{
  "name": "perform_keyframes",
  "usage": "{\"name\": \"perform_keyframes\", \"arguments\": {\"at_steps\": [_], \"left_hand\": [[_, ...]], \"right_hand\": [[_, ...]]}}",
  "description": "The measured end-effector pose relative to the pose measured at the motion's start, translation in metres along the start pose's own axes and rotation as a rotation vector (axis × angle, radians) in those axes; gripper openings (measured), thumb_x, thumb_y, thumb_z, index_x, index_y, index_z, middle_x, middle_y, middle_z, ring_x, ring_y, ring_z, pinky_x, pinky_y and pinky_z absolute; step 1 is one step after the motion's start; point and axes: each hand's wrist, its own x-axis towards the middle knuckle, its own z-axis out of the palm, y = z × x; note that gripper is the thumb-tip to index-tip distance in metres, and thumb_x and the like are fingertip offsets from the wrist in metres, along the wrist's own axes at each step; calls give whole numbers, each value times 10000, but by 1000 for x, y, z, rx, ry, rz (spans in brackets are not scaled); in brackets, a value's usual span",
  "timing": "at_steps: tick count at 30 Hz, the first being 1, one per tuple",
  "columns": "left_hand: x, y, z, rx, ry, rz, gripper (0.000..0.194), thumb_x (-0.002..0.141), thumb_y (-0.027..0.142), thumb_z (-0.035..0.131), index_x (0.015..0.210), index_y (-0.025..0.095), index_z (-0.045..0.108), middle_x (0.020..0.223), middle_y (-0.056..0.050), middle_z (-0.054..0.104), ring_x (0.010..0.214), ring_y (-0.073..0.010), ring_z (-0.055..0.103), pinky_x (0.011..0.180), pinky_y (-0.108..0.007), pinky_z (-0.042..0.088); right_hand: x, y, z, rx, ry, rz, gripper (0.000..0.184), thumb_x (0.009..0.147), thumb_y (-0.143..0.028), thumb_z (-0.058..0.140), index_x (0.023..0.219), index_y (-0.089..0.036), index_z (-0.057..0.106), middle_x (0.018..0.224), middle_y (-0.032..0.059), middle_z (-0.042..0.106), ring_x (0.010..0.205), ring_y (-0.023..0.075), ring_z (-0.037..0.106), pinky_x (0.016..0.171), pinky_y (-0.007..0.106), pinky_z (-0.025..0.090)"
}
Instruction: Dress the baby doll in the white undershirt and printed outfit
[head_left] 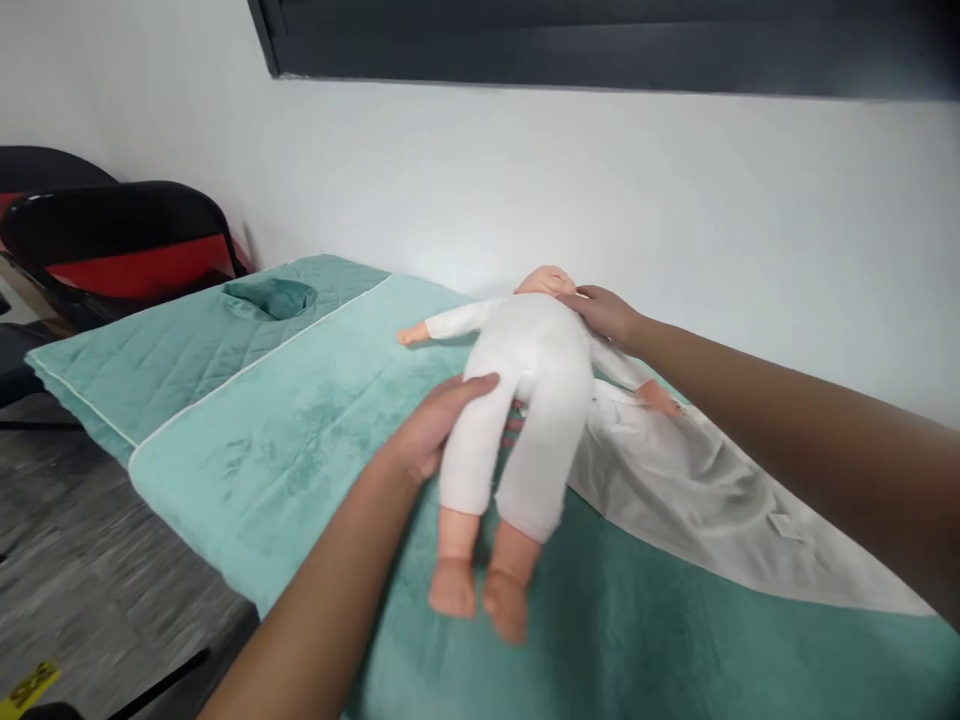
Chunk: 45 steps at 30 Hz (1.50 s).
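Note:
A baby doll (532, 370) in a white long-sleeved body suit lies face up over the green bedding, its bare feet towards me and its head by the wall. My left hand (446, 420) grips its thigh on the left, thumb on top; fingertips show between the legs from beneath. My right hand (607, 315) holds the doll near the shoulder and neck, with its fingers partly hidden behind. The doll's arms stretch out to both sides. Under its arm on the right, a white cloth (697, 490) lies spread on the bedding.
The green padded bedding (300, 440) has a quilted end with a bunched opening (271, 298) at the left. Black folding chairs (135, 240) with red parts stand beyond it. A white wall (675, 190) rises behind, below a dark panel (600, 45). Grey floor (82, 540) shows at left.

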Motion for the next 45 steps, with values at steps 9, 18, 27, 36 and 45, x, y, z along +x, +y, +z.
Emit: {"name": "perform_keyframes", "arguments": {"at_steps": [9, 18, 27, 36, 45], "left_hand": [[-1, 22, -51, -40, 172, -1, 328, 858, 336, 661, 968, 27, 676, 819, -179, 724, 894, -337, 679, 784, -498, 549], [-27, -7, -58, -80, 405, 311, 253, 781, 299, 706, 965, 138, 640, 815, -52, 717, 832, -215, 683, 782, -358, 574], [-132, -64, -34, -50, 798, 611, 183, 781, 225, 704, 941, 181, 626, 1051, -68, 691, 1040, -175, 662, 951, -317, 515], [-240, -189, 44, 541, 805, 536, 233, 874, 312, 609, 1083, 209, 601, 1128, -84, 644, 1093, -223, 624, 977, -423, 510], [-236, -193, 108, 1605, 13, 732, 569, 726, -3, 572, 1229, 262, 604, 1547, -105, 374, 1483, -332, 241, 1175, -630, 245]], "right_hand": [[21, -39, 64, 22, -144, -74, 716, 803, -673, 605, 1308, -167, 552, 1391, 150, 577, 1249, 353, 542, 1064, 494, 426], [-83, 71, -27, -487, -167, 120, 568, 892, -672, 376, 1013, -209, 682, 1074, 115, 720, 958, 309, 652, 804, 409, 481], [-199, 39, -65, -707, -280, -91, 312, 872, -455, 475, 976, -239, 674, 989, 84, 732, 880, 285, 662, 730, 376, 469], [-360, -50, -53, -719, -416, -526, 193, 942, -261, 445, 965, -230, 634, 960, 48, 683, 843, 215, 642, 667, 303, 413], [-498, -69, -48, -813, -527, -827, 261, 901, -73, 453, 1055, -207, 615, 911, 61, 655, 741, 192, 599, 614, 320, 393]]}}
